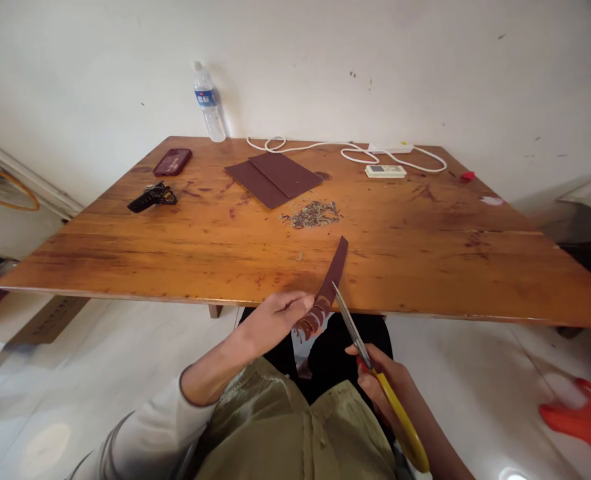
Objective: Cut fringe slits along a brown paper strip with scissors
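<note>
Between the thumb and fingers of my left hand is a narrow dark red strip, its lower part cut into several curled pieces and its upper end pointing away over the table's front edge. My right hand is closed around scissors with yellow and red handles. The blades look closed, and their tip is just right of the strip. Farther back, two dark red sheets overlap on the wooden table. A pile of small shredded scraps lies in front of them.
A water bottle stands at the back left, with a dark red phone and black keys nearer. At the back right are a white cable, a power strip and a remote. A red bag lies on the floor.
</note>
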{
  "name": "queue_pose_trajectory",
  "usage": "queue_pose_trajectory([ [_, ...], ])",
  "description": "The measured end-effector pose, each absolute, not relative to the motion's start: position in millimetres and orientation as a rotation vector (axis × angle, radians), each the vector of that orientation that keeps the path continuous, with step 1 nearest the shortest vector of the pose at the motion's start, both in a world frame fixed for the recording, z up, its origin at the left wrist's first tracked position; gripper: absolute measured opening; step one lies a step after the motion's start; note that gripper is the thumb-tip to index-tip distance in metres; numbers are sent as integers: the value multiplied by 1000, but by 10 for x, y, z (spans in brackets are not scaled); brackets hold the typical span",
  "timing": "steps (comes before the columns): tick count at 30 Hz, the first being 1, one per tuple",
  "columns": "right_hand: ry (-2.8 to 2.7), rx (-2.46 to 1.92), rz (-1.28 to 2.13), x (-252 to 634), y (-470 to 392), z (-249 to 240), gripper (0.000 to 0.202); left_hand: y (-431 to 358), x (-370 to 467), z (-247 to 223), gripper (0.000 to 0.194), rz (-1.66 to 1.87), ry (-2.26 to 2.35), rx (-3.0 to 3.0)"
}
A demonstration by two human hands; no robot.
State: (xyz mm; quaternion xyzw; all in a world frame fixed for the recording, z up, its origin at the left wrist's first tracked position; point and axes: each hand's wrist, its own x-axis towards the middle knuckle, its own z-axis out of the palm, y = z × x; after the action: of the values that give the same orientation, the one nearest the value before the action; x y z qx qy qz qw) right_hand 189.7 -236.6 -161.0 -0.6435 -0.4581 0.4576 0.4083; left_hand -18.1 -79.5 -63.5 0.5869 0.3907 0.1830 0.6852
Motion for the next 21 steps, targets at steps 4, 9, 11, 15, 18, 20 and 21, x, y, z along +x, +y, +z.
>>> queue_pose_trajectory([
  [4, -1319, -1745, 1036, 1962, -2382, -1650, 31, -875, -118, -699, 30, 452, 880, 1017],
  [9, -1483, -1797, 949, 2009, -2412, -1575, 31, -984, -32, -834, 27, 558, 901, 860],
  [11, -1476, -1799, 917, 1996, -2435, -1556, 29, -1025, 6, -875, 23, 572, 908, 822],
  [15, -1405, -1741, 986, 1936, -2487, -1596, 32, -1103, 88, -944, 23, 614, 934, 762],
  [18, -1269, -1722, 1031, 1879, -2518, -1644, 37, -1146, 134, -992, 29, 675, 956, 698],
  [20, -1199, -1701, 1088, 1841, -2536, -1649, 39, -1163, 155, -1009, 30, 709, 958, 652],
  [21, -1162, -1672, 1131, 1821, -2544, -1641, 41, -1169, 164, -1009, 30, 729, 958, 633],
])
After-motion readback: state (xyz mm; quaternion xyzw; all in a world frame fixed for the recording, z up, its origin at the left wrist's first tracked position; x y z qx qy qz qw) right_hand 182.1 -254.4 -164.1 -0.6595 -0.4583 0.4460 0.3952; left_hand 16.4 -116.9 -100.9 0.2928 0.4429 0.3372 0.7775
